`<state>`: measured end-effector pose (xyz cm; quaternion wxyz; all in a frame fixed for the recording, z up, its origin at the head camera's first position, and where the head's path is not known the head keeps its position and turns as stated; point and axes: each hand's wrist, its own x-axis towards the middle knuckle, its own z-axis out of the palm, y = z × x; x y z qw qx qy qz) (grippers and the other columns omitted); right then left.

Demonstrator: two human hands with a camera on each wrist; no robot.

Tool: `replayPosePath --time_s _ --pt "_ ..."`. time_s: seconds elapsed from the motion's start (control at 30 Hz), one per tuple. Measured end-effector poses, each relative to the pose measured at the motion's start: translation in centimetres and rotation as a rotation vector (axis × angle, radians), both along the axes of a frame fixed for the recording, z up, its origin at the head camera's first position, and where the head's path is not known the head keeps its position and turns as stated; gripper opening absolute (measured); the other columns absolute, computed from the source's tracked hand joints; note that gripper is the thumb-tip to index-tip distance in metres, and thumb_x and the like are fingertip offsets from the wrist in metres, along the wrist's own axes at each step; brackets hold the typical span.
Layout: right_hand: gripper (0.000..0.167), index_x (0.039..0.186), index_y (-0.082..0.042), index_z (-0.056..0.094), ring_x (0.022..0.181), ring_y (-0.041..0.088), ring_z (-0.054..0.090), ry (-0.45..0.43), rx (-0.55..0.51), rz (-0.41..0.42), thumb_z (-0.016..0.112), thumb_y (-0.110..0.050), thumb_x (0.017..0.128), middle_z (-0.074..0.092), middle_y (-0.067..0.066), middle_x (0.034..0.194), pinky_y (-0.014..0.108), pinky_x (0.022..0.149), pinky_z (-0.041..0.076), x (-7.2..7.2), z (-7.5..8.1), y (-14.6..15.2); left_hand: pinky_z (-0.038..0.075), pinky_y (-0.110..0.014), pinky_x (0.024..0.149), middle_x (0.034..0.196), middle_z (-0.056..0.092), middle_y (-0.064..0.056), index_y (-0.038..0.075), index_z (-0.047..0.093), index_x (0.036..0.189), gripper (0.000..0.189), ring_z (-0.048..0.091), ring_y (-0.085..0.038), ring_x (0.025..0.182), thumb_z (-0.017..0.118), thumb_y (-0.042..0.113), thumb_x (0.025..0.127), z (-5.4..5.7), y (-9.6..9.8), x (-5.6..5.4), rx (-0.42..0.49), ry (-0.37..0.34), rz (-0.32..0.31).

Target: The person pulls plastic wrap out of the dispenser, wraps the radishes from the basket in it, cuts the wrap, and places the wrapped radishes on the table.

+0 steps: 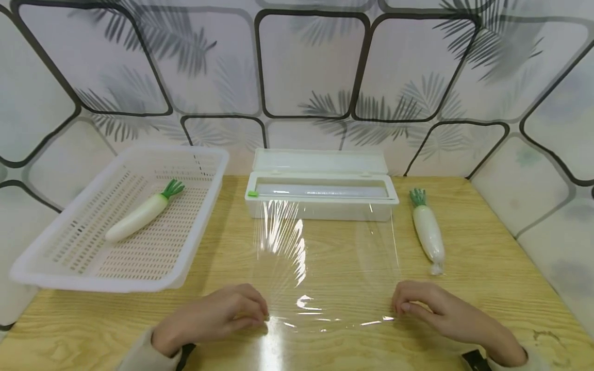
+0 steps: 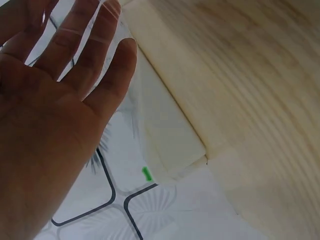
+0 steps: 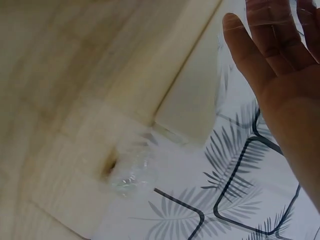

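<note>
Left hand [image 1: 227, 312] and right hand [image 1: 441, 312] each pinch a near corner of plastic film [image 1: 334, 278]: clear, glossy, creased at left; stretched between them, running far to white dispenser [image 1: 392, 198].

Clear film [image 3: 270, 23] crosses the right hand [image 3: 292, 87]; pale box [image 3: 187, 97] and blurred, crinkled clear wrapping [image 3: 132, 175] near worktop [image 3: 60, 95] edge, leaf-patterned backdrop [image 3: 242, 185] beyond.
</note>
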<state>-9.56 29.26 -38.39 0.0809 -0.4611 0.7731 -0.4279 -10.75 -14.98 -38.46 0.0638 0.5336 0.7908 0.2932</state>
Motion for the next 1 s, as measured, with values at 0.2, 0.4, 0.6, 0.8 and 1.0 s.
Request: replayPosePath --time_s 0.2,0.4,0.6,0.8,1.0 --pt "0.033 0.101 -0.016 0.063 0.086 0.006 0.058 0.102 0.057 0.000 0.056 0.016 0.094 0.062 -0.005 0.098 0.021 0.073 0.050 0.0 -1.9 -0.1 0.053 -0.027 0.088 0.108 0.070 0.005 0.016 0.078 0.098 0.012 0.061 -0.010 0.105 0.069 0.008 0.096 -1.1 0.2 -0.4 -0.028 -0.014 0.007" --pt "0.027 0.097 -0.019 0.064 0.087 0.000 0.051 0.217 0.161 -0.038 0.061 0.007 0.096 0.057 -0.010 0.101 0.018 0.070 0.048 0.1 -2.6 -0.4 0.052 -0.023 0.085 0.104 0.069 0.007 0.017 0.079 0.093 0.010 0.059 -0.007 0.100 0.072 0.010 0.093 -1.5 0.3 -0.5 -0.028 0.010 0.014" --pt "0.025 0.092 -0.025 0.065 0.089 -0.002 0.047 0.319 0.255 -0.087 0.068 0.000 0.094 0.052 -0.017 0.101 0.020 0.072 0.049 0.7 -2.5 -0.5 0.050 -0.020 0.084 0.104 0.066 0.007 0.020 0.082 0.091 0.008 0.055 -0.007 0.098 0.077 0.014 0.088 -1.6 0.1 -0.3 -0.081 0.070 0.013" --pt "0.016 0.101 -0.021 0.070 0.092 0.001 0.053 0.316 0.367 -0.127 0.071 -0.007 0.094 0.057 -0.012 0.107 0.022 0.071 0.053 1.9 -2.0 -0.2 0.051 -0.023 0.087 0.111 0.066 0.003 0.019 0.081 0.094 0.008 0.059 -0.011 0.102 0.076 0.014 0.090 -1.6 -0.4 0.4 -0.106 0.080 0.039" --pt "0.019 0.119 -0.017 0.070 0.106 0.015 0.064 0.229 0.487 -0.182 0.065 -0.020 0.101 0.063 0.000 0.122 0.033 0.079 0.058 3.1 -2.4 0.5 0.053 -0.036 0.096 0.128 0.066 -0.001 0.020 0.076 0.108 0.013 0.061 -0.020 0.119 0.070 0.024 0.097 -0.4 -1.2 1.7 -0.246 -0.064 0.110"
